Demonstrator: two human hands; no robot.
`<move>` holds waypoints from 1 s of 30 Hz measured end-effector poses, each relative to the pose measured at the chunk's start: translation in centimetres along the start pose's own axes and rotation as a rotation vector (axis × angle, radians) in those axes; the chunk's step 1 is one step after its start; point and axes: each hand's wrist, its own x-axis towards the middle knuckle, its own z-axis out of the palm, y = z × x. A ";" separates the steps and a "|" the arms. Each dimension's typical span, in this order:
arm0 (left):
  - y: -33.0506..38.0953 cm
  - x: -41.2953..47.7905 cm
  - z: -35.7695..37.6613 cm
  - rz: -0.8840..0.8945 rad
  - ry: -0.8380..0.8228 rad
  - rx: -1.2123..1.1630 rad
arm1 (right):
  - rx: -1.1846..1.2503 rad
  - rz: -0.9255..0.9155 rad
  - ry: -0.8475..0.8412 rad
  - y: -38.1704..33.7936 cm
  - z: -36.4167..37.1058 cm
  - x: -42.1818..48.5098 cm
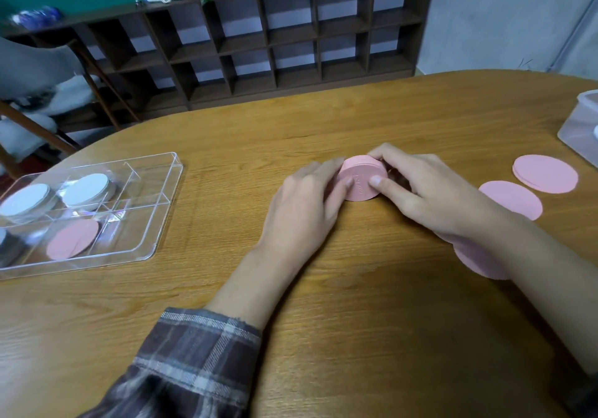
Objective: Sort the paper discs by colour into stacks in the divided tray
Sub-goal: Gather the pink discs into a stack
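Note:
A thick stack of pink discs (361, 178) stands on its edge at the table's middle, and both hands hold it. My left hand (307, 210) grips its left side, my right hand (420, 191) its right side, both thumbs pressed on the front face. Loose pink discs (547, 173) lie to the right, another pink disc (514, 199) beside my right hand, and one pink disc (475, 262) partly under my right forearm. The clear divided tray (155, 223) at the left holds two white stacks (85, 189), a few pink discs (72, 239) and a dark stack at its left edge.
A clear plastic box (582, 126) sits at the table's far right edge. Beyond the table stand a dark cubby shelf (275, 45) and a chair (42, 94) at the left. Bare wood lies in front of my arms.

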 end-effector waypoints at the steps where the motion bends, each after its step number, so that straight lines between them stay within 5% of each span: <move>1: 0.0 0.0 0.1 0.000 -0.002 -0.012 | 0.003 0.000 0.000 0.1 -0.2 -0.2; 9: 1.0 -0.5 0.4 -0.004 -0.019 -0.080 | 0.022 0.084 0.169 1.3 -3.3 -2.6; 30: 11.4 2.7 8.4 0.309 -0.406 -0.017 | 0.113 0.321 0.593 9.5 -7.9 -8.2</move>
